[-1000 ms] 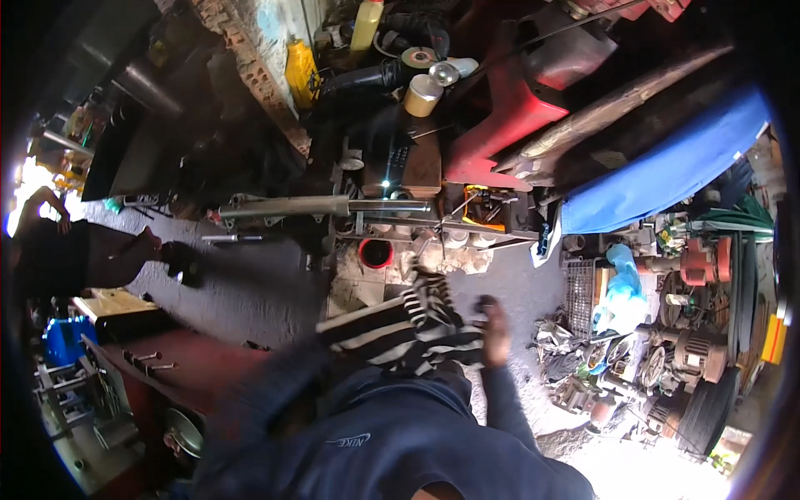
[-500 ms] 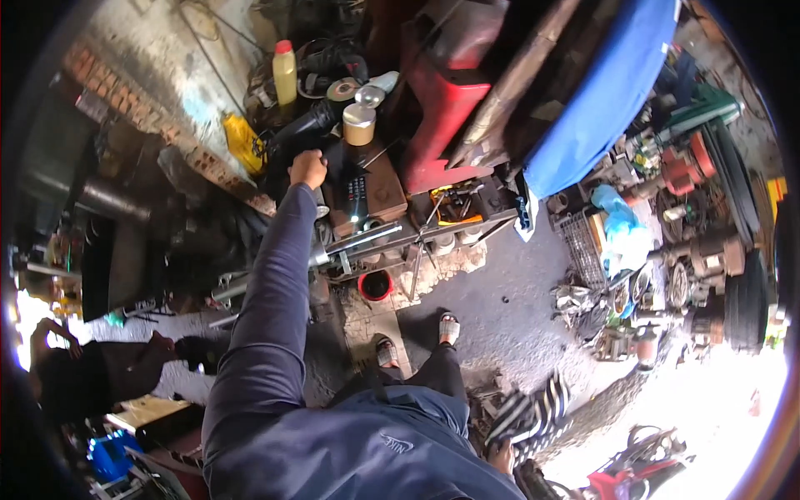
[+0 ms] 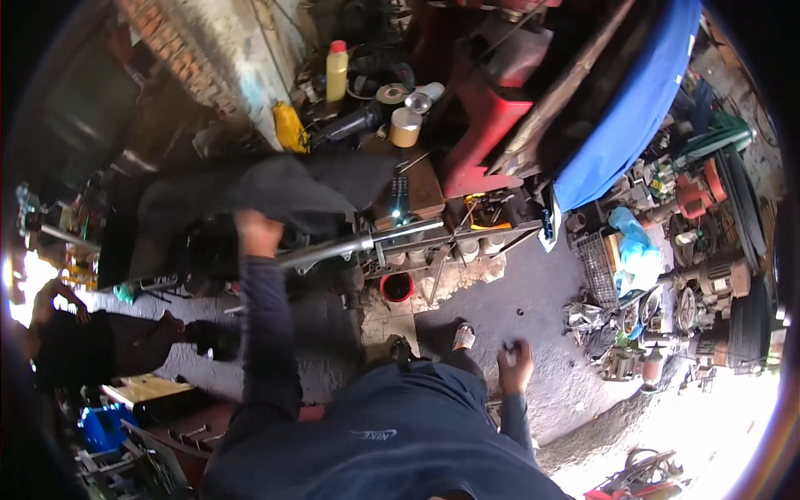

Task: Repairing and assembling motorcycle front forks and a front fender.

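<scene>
Navy sleeves [image 3: 271,342] lead to a curled right hand [image 3: 517,365], contents unclear, lower right, and, left of centre, a left hand [image 3: 260,233] gripping a black panel [image 3: 279,185] by its edge, apparently for control, beside a metal tube [image 3: 358,243].

From the wearer's head, the left of two side-by-side fisheye cameras looks steeply down and somewhat ahead. The navy top [image 3: 367,462] is closest, filling the lower middle; the left hand [image 3: 259,234] and right hand [image 3: 517,365] sit farther into the field, the floor [image 3: 542,271] lies below, and the wall [image 3: 223,46] stands farther off toward the upper edge. The view is upright and unmirrored, straight edges bending toward its dark, rounded rim.
</scene>
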`<state>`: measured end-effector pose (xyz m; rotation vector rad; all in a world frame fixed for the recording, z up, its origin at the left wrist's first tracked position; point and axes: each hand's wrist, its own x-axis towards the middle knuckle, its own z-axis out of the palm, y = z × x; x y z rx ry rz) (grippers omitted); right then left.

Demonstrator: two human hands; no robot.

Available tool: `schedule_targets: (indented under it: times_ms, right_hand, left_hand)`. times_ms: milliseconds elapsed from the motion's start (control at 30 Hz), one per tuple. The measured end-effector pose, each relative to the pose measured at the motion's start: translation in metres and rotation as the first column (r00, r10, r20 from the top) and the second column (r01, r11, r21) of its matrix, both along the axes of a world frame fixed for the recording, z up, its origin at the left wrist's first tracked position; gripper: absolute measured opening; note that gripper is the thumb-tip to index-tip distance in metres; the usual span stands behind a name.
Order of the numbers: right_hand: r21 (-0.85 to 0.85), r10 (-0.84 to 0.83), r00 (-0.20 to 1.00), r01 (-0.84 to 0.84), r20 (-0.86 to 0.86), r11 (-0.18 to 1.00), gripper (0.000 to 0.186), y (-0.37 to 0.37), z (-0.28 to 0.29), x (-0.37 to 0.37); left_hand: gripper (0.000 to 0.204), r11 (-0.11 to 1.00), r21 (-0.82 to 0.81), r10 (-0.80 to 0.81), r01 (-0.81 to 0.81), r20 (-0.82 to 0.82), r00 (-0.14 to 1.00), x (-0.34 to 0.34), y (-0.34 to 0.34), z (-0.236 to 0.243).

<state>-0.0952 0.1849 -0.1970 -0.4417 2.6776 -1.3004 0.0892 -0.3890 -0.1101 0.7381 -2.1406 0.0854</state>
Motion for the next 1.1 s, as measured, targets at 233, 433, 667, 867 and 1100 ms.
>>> schedule_targets:
  times_ms: [233, 433, 667, 867, 1100]
  right_hand:
    - [-0.436, 0.423, 0.823, -0.561, -0.379, 0.703, 0.048, -0.197, 0.197, -0.029]
    - [-0.276, 0.697, 0.634, -0.773, -0.336, 0.571, 0.045, -0.178, 0.217, -0.049]
    - [-0.868, 0.819, 0.309, 0.052, 0.483, 0.493, 0.031, -0.125, 0.168, -0.075]
    - [-0.767, 0.721, 0.263, 0.248, 0.641, 0.591, 0.022, -0.103, 0.150, -0.086]
    - [-0.688, 0.661, 0.225, 0.390, 0.716, 0.612, 0.021, -0.082, 0.133, -0.085]
  left_hand:
    - [0.043, 0.973, 0.110, -0.220, 0.205, 0.157, 0.963, -0.066, 0.139, 0.101]
    - [0.041, 0.902, 0.349, -0.335, 0.255, 0.190, 0.923, -0.078, 0.265, 0.101]
    - [0.039, 0.673, 0.670, -0.560, 0.312, 0.187, 0.807, -0.117, 0.322, 0.109]
    - [0.046, 0.015, 0.879, -0.579, 0.477, -0.382, 0.720, -0.145, 0.312, 0.036]
    - [0.050, 0.400, 0.726, -0.795, 0.559, -0.028, 0.605, -0.157, 0.318, 0.087]
